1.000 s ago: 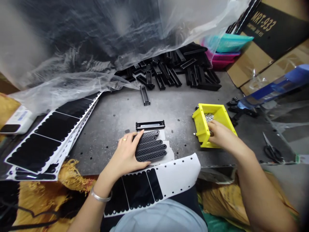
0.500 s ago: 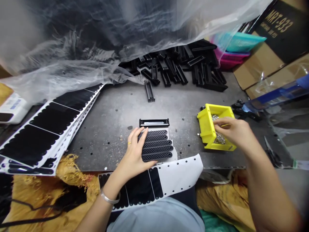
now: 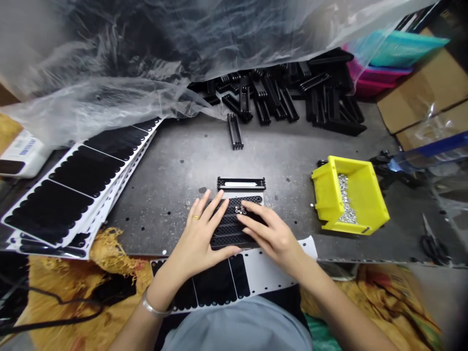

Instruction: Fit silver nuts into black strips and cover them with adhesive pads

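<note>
My left hand rests with spread fingers on several black mesh strips, which lie side by side on the grey metal table. My right hand lies over their right part, its fingertips beside a few small silver metal parts sitting on the mesh. Just above the strips is a black slotted bar. A white-backed sheet of black scalloped pads lies under my wrists. The hands hide much of the strips.
A yellow plastic bin holding small silver parts stands to the right. Black comb-like pieces lie heaped at the back under plastic sheeting. Stacked pad sheets lie left; scissors lie right.
My right hand has moved left from the yellow bin to the mesh strips, and small silver parts now lie there. The view has shifted, so the table contents appear further right.
</note>
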Available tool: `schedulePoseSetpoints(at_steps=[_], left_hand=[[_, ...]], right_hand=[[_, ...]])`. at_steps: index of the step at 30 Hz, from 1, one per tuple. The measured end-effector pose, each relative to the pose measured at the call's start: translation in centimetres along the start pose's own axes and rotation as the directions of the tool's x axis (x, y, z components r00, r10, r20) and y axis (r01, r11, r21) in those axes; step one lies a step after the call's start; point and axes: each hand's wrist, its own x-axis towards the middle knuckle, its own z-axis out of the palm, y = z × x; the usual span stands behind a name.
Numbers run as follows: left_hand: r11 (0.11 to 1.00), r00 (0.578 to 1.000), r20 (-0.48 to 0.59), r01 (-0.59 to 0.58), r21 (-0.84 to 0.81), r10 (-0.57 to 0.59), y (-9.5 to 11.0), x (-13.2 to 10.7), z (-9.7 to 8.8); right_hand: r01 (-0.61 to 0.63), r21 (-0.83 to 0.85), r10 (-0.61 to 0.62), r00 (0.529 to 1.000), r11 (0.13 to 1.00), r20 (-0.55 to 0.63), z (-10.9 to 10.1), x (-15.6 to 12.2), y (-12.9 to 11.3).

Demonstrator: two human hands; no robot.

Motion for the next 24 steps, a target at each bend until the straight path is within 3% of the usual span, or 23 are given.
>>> schedulePoseSetpoints(at_steps=[5, 9, 13, 16, 19, 21, 24], left_hand=[[0.993, 0.986, -0.126, -0.114, -0.036, 0.109, -0.5, 2.6, -1.4], [0.979, 0.976, -0.08, -0.204, 0.005, 0.203, -0.4, 4.9, -2.3], [0.981, 0.978, -0.081, -0.19, 0.037, 0.192, -0.6, 4.7, -3.0], [0.997, 0.977, -0.202, -0.079, -0.012, 0.075, -1.1, 3.5, -2.9], [0.977, 0.931, -0.32, 0.119, -0.179, -0.173, -1.5, 2.8, -2.5], [0.912, 0.905, -0.278, 0.215, -0.35, -0.321, -1.8, 2.7, -2.2], [0.743, 0.877, -0.126, 0.307, -0.594, -0.463, -2.5, 3.1, -1.8]], right_hand=[[-0.141, 0.072, 0.145, 0.988, 0.987, -0.055, -2.5, 0.8, 1.6], [-0.138, 0.043, 0.138, 0.99, 0.99, -0.012, -1.7, 3.0, 2.6], [-0.092, -0.056, 0.091, 0.996, 0.994, -0.026, -1.3, 2.6, 3.2], [-0.034, -0.085, 0.033, 0.999, 0.996, -0.005, -1.7, 1.1, 3.2], [-0.036, -0.059, 0.034, 0.999, 0.998, -0.022, -2.3, 0.3, 3.1], [-0.055, -0.036, 0.054, 0.998, 0.998, -0.025, -2.6, 0.4, 3.2], [-0.069, -0.021, 0.07, 0.997, 0.997, 0.027, -3.0, 1.4, 3.5]])
